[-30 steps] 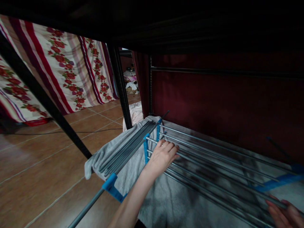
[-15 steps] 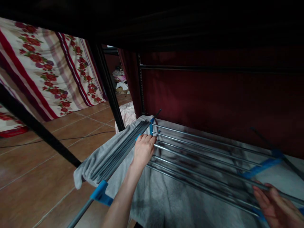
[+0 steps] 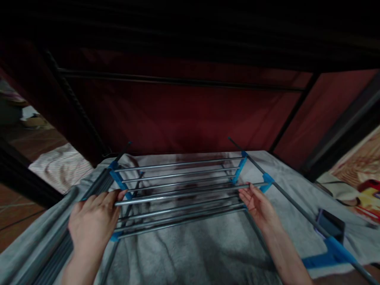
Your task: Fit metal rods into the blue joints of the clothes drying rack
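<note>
A rack of grey metal tubes with blue plastic joints lies in front of me. One of its metal tubes runs from hand to hand. My left hand is closed over the left end of this tube, its fingers hiding the joint there. Near the tube's right end my right hand pinches it between thumb and fingers, just left of a blue plastic joint. Other tubes run parallel behind and below it. Beside my left hand lies a bundle of loose tubes, partly covered by that forearm.
A grey blanket lies under the rack. Dark metal frame posts and a dark red curtain close off the back. A phone rests at the right, near a long side tube. Low overhead is a dark surface.
My view has swung to the right, bringing the rack's right side and the phone into sight. My right hand still holds the tube; my left hand now appears lower left, at the tube's left end.
</note>
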Action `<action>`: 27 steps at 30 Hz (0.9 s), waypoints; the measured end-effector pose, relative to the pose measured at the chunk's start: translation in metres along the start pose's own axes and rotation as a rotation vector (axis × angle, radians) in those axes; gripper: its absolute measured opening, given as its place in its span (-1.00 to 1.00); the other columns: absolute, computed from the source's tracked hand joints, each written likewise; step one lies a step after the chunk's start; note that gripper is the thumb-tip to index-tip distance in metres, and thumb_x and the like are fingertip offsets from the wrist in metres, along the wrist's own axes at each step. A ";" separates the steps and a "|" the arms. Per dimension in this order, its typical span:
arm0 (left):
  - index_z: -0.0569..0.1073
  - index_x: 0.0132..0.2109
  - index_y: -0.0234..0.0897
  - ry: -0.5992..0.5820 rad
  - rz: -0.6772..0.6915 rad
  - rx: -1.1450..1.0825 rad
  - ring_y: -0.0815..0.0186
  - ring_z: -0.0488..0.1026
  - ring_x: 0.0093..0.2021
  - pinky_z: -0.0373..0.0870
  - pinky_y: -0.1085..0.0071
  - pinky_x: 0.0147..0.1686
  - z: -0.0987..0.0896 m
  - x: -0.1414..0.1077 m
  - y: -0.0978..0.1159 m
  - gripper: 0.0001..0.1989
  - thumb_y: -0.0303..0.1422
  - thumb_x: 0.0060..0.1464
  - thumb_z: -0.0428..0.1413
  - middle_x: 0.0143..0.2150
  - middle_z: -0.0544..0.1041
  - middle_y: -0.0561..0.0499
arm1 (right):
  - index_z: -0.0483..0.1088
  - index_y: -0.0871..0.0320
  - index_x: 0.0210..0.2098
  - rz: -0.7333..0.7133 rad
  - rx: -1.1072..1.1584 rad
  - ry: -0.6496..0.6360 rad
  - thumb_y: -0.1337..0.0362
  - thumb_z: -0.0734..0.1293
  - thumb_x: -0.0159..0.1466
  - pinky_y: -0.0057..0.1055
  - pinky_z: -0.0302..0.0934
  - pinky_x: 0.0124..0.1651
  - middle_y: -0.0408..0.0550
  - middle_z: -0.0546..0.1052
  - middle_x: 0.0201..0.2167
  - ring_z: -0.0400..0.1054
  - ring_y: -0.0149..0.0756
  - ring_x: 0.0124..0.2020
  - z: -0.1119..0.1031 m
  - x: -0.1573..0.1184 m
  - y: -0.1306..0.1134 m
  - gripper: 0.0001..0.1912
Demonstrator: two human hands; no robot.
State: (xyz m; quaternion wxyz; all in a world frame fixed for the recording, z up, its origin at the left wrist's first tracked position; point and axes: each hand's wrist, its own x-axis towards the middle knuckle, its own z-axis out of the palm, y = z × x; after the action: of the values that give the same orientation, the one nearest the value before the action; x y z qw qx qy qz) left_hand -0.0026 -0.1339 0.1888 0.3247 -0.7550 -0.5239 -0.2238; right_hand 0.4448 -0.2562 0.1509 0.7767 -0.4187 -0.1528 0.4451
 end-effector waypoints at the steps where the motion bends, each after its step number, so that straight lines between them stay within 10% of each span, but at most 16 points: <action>1: 0.43 -0.26 -0.15 0.000 0.007 0.003 0.11 0.43 -0.30 0.15 0.29 -0.26 0.001 0.000 0.000 -0.67 -0.16 0.36 -0.13 -0.43 0.51 0.00 | 0.54 0.07 -0.34 0.000 0.000 0.001 0.22 0.60 0.08 -0.47 0.52 -0.19 -0.14 0.63 -0.38 0.59 -0.29 -0.29 -0.002 0.000 -0.001 -0.78; 27: 0.46 -0.30 -0.20 -0.070 0.013 -0.055 0.09 0.44 -0.31 0.18 0.23 -0.27 -0.007 -0.005 0.008 -0.78 -0.31 0.26 -0.04 -0.43 0.54 -0.07 | 0.59 0.07 -0.30 0.070 -0.052 0.009 0.26 0.61 0.02 -0.43 0.55 -0.12 -0.13 0.66 -0.25 0.60 -0.27 -0.27 -0.004 0.002 0.001 -0.75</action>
State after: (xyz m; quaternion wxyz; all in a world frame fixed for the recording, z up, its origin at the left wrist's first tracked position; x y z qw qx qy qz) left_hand 0.0030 -0.1441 0.1877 0.2867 -0.7744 -0.5237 -0.2092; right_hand 0.4475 -0.2563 0.1472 0.7502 -0.4457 -0.1460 0.4662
